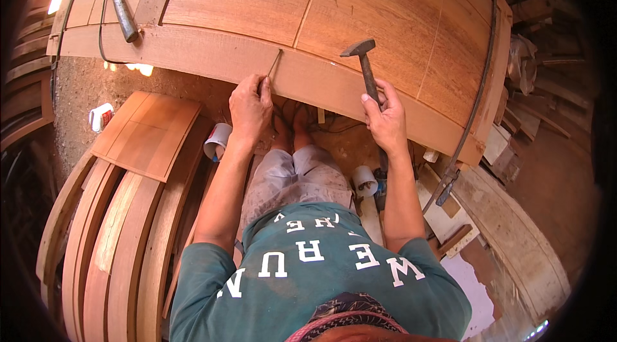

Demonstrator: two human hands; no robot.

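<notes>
My left hand (249, 105) pinches a thin metal rod (274, 63) and sets its tip against the front rail of a large wooden panel (385, 14), at a joint line. My right hand (385, 117) grips the handle of a small hammer (364, 62), its dark head raised just above the panel's front edge, to the right of the rod. The panel lies flat in front of me, made of several reddish-brown boards. I am sitting, with my knees under its edge.
A second hammer (121, 1) lies on the panel's far left. A long metal clamp bar (479, 85) runs along the panel's right edge. Stacked curved wooden pieces (122, 226) sit at my left. Two white cups (217, 139) (364, 181) stand on the floor.
</notes>
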